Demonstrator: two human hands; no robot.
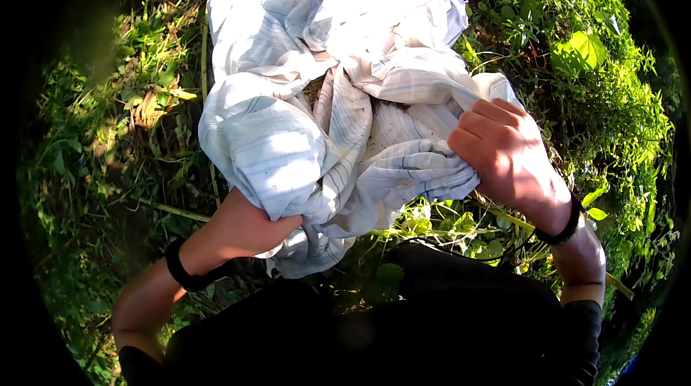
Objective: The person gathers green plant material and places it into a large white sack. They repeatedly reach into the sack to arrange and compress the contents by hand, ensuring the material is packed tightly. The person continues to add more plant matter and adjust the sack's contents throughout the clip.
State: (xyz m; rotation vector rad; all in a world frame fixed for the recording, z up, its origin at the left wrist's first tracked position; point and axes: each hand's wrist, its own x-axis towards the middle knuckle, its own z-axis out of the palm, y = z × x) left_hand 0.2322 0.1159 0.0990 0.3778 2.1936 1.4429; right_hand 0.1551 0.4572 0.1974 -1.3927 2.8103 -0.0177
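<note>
A large white cloth (273, 145) with thin blue-grey stripes lies bunched up in front of me, with loose folds and a hollow near its middle. Small brown bits show inside that hollow. At the cloth's near left, my left hand (252, 228) is closed on a fold, and most of its fingers are hidden under the fabric. On the right side, my right hand (497, 145) grips the gathered edge with its fingers curled round it. Strong sunlight washes out the far part of the cloth.
Grass and low leafy plants (576, 127) surround the cloth, thickest on the right. Dry stalks and leaves (155, 109) lie on the ground to the left. A long stem (515, 220) runs under my right wrist. My dark-clothed legs (461, 278) are close to the cloth's near edge.
</note>
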